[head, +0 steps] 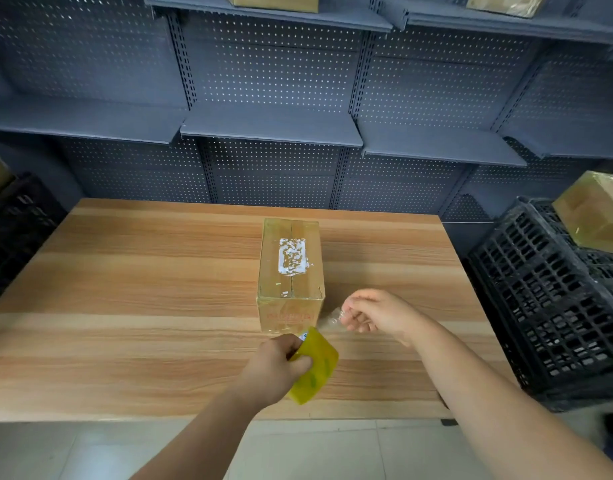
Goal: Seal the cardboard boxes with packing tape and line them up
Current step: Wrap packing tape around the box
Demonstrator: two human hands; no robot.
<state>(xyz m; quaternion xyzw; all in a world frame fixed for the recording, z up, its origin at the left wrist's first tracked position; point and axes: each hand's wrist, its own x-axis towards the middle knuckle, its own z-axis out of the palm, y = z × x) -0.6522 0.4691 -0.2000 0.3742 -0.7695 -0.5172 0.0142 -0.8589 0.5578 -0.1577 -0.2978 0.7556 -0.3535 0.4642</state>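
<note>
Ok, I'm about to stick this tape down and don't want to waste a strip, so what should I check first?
1. The tape roll is gripped in the left hand: ok.
2. The tape end is pinched by the right hand: ok.
3. The box has its flaps closed flat: ok.
4. The box rests flat on the table: ok.
5. The top seam is already covered by tape: cannot tell, the surface is glossy.
6. The pulled strip is free of twists: cannot tell.

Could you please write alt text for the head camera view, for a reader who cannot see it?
A person's left hand grips a yellow tape roll while the right hand pinches its clear free end beside a cardboard box on a wooden table.
</note>
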